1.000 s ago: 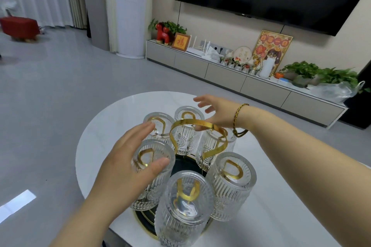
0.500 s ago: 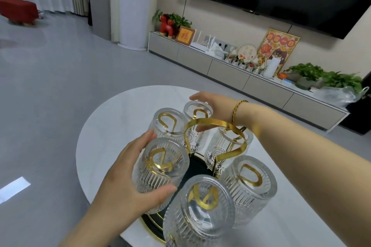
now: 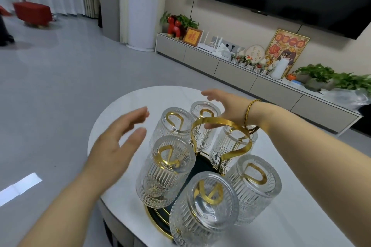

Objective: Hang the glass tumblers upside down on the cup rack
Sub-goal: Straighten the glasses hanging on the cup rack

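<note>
six glass tumblers (image 3: 165,168), one cup rack (image 3: 221,136), two hands (image 3: 112,152)

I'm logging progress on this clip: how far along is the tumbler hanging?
Done: six tumblers sit upside down on the rack, a gold hook showing through each base. In hand: nothing; the left hand is open beside the rack and the right hand is open behind its handle, neither holding glass. Left: seemingly nothing; no loose tumbler shows on the table.

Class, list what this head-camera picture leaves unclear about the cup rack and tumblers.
- Rack base: mostly hidden by tumblers, head view.
- Nearest tumbler: its rim is out of sight at the bottom of its own body.
- Right hand: contact with the far tumbler unclear.
- Left hand: motion-blurred.
</note>
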